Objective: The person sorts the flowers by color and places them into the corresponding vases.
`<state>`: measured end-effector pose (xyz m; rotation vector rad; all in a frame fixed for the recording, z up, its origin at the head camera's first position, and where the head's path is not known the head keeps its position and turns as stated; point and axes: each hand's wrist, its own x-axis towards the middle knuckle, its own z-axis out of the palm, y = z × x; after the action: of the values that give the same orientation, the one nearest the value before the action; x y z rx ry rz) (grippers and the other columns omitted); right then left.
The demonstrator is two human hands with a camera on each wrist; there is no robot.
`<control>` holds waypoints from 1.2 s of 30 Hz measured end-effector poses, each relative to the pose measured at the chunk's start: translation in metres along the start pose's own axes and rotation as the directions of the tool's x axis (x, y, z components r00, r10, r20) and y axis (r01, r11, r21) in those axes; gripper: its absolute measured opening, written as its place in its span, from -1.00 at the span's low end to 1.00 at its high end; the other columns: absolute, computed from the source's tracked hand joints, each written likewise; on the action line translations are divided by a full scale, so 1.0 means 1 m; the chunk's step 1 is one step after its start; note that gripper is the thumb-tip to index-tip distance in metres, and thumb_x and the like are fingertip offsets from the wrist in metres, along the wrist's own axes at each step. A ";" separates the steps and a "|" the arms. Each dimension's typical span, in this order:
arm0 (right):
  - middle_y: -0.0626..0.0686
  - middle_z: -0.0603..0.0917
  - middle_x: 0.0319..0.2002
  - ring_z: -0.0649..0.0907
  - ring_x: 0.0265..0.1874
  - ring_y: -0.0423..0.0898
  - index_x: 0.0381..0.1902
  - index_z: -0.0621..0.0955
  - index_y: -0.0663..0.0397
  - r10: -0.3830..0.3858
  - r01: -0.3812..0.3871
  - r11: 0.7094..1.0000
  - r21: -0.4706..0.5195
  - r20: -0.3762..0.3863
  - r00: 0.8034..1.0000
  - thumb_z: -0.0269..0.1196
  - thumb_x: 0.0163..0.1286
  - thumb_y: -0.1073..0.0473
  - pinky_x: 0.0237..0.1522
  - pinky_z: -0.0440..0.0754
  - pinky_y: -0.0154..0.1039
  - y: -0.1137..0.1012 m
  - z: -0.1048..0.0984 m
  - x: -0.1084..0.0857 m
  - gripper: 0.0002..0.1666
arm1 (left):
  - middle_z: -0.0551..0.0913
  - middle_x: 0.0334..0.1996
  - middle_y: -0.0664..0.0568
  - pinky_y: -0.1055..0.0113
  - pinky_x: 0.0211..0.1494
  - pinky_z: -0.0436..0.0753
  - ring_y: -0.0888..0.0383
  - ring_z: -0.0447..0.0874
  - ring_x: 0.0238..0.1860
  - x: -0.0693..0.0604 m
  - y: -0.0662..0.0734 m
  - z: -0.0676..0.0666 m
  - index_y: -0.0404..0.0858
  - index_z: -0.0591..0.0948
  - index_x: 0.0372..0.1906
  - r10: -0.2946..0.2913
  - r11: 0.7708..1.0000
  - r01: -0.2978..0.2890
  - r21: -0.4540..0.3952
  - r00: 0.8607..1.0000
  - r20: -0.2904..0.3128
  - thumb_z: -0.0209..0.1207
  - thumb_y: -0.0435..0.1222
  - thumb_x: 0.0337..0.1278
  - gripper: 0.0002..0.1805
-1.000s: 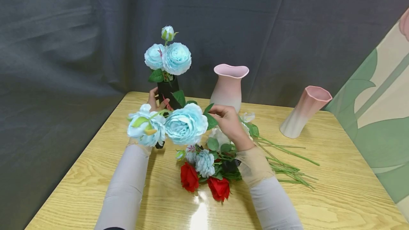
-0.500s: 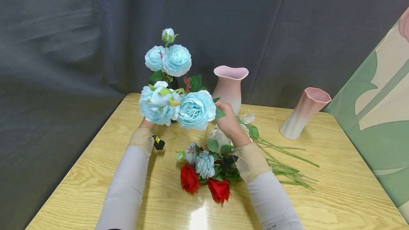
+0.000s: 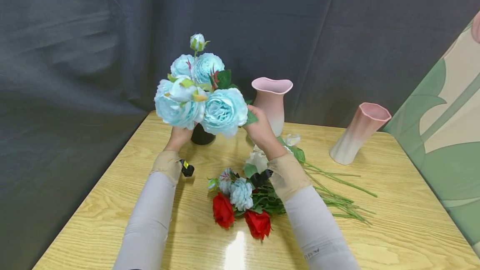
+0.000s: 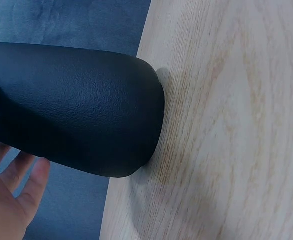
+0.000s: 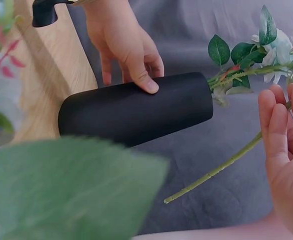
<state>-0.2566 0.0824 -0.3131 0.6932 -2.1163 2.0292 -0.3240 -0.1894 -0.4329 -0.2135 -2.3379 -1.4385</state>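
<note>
Right hand (image 5: 289,145) pinched a green stem (image 5: 214,172) well above its lower end, likely to leave that end free; it hung outside the black vase (image 5: 136,107). Left hand (image 5: 124,47) gripped the vase's side, probably steadying it near the table's (image 3: 93,211) far left corner; another stem (image 5: 261,71) sat in its mouth. Pale blue blooms (image 3: 225,109) hid the mouth and left fingers from the head view; a blurred leaf (image 5: 71,190) blocked part of the right wrist view.
</note>
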 end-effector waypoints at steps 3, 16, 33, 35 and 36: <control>-0.22 0.55 -0.53 0.48 -0.44 -0.26 -0.42 0.60 0.24 -0.030 0.029 0.999 0.025 0.020 0.999 0.14 0.24 0.56 -0.27 0.52 -0.41 -0.004 0.005 0.009 -0.81 | 0.29 0.46 -0.23 -0.03 0.56 0.20 -0.14 0.16 0.52 -0.009 0.032 -0.006 -0.34 0.24 0.46 -0.044 0.998 0.045 -0.052 0.999 0.031 0.06 -0.30 0.46 -0.43; -0.30 0.57 -0.55 0.47 -0.44 -0.31 -0.41 0.65 -0.01 -0.082 0.082 0.996 0.030 -0.011 0.997 0.18 0.28 0.49 -0.26 0.51 -0.42 -0.012 0.006 0.032 -0.72 | 0.18 0.50 -0.19 -0.01 0.58 0.17 -0.12 0.10 0.55 -0.013 0.044 -0.001 -0.27 0.09 0.52 -0.015 0.999 0.016 -0.038 1.000 0.024 0.10 -0.28 0.44 -0.31; -0.21 0.60 -0.52 0.50 -0.41 -0.26 -0.33 0.64 0.03 -0.025 0.026 0.985 0.172 -0.011 1.000 0.16 0.20 0.60 -0.26 0.53 -0.39 -0.020 0.032 0.050 -0.64 | 0.17 0.43 -0.37 -0.07 0.52 0.23 -0.23 0.15 0.48 -0.014 0.042 -0.006 -0.41 0.06 0.45 -0.033 0.999 0.034 -0.042 0.999 0.015 0.12 -0.26 0.42 -0.30; -0.22 0.59 -0.52 0.51 -0.40 -0.26 -0.34 0.64 -0.01 -0.016 0.020 0.987 0.161 -0.023 1.000 0.21 0.24 0.55 -0.27 0.53 -0.40 -0.022 0.033 0.053 -0.68 | 0.17 0.44 -0.37 -0.05 0.53 0.23 -0.22 0.15 0.48 -0.013 0.042 -0.006 -0.41 0.05 0.47 -0.025 0.999 0.026 -0.035 1.000 0.014 0.12 -0.26 0.42 -0.28; -0.22 0.60 -0.51 0.51 -0.39 -0.27 -0.34 0.64 -0.02 -0.015 0.018 0.989 0.147 -0.027 1.000 0.24 0.26 0.50 -0.25 0.54 -0.40 -0.023 0.033 0.054 -0.72 | 0.17 0.44 -0.37 -0.05 0.53 0.23 -0.22 0.15 0.48 -0.013 0.042 -0.005 -0.41 0.04 0.47 -0.021 0.999 0.021 -0.030 1.000 0.016 0.11 -0.27 0.42 -0.28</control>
<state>-0.2876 0.0379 -0.2733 0.6976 -1.9548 2.1906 -0.2976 -0.1738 -0.4015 -0.2095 -2.3384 -1.4879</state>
